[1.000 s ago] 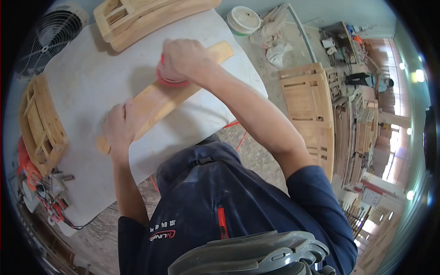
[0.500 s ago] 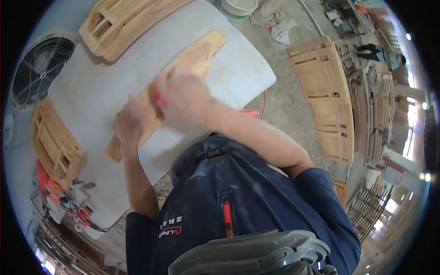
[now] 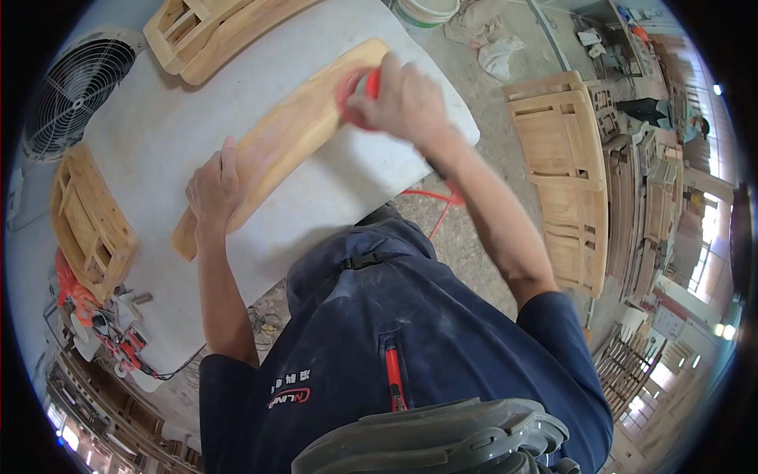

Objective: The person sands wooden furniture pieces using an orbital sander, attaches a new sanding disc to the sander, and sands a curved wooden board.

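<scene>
A long, slightly curved wooden board (image 3: 288, 130) lies diagonally across the white-topped table (image 3: 355, 186). Near its lower left end, my left hand (image 3: 215, 188) holds it down, fingers across the top and closed about its edge. My right hand (image 3: 410, 107) is wrapped round a red sander (image 3: 359, 96) with a round pad, set on the board's upper right end. The palm hides part of the tool. A red hose (image 3: 434, 195) shows below my right forearm.
Slatted wooden frames (image 3: 91, 225) stand at the table's left side, and another frame (image 3: 201, 39) lies at its far edge. A fan (image 3: 79, 95) is beyond the left corner. Red power tools (image 3: 122, 340) sit lower left. Large wooden panels (image 3: 557, 142) stand right; a person (image 3: 691, 126) is far off.
My right hand and the sander have moved from the middle of the board to its upper right end. My left hand stays near the lower end, and the view has shifted slightly.
</scene>
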Demonstrator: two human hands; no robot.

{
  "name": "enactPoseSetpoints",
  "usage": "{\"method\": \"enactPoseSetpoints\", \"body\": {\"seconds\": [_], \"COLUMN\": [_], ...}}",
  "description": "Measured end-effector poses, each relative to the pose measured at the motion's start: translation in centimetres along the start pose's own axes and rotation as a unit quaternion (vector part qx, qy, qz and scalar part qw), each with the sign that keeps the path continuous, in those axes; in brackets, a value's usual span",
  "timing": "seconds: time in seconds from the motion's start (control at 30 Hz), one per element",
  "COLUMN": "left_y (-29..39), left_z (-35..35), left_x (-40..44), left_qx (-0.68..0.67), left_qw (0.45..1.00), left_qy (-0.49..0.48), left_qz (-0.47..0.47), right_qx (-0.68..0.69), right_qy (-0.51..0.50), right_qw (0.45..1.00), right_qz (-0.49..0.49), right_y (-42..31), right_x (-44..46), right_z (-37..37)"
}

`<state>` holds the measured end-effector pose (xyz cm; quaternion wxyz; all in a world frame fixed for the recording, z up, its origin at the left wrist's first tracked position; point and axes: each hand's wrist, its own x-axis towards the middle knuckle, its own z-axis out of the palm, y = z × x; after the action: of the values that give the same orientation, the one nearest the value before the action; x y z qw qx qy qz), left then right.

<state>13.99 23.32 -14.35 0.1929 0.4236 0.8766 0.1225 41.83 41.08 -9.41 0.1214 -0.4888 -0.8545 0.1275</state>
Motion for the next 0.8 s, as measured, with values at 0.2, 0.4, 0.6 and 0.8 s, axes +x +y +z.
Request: {"method": "enactPoseSetpoints", "body": {"seconds": [0.2,0.4,0.6,0.8], "left_y": [-0.1,0.7,0.6,-0.1], "left_z": [-0.1,0.0,-0.7,-0.4], "left_x": [-0.2,-0.4,-0.6,0.3], "left_qx": [0.0,0.032,0.046,0.023], "left_qw": [1.0,0.999,0.999,0.999], "left_qy": [-0.013,-0.009,-0.003,-0.013], "left_qz": [-0.002,0.008,0.026,0.021], "right_qx": [0.029,-0.042,-0.058,0.004], "right_qy": [-0.09,-0.016,-0.054,-0.109], "right_qw": [0.994,0.997,0.997,0.987], "right_qz": [-0.051,0.068,0.019,-0.12], "right_y": [-6.1,-0.4,-2.8,-10.0], "right_x": [-3.9,1.5,3.3,0.3], "right_z": [1.0,-1.5,-1.1,2.3]}}
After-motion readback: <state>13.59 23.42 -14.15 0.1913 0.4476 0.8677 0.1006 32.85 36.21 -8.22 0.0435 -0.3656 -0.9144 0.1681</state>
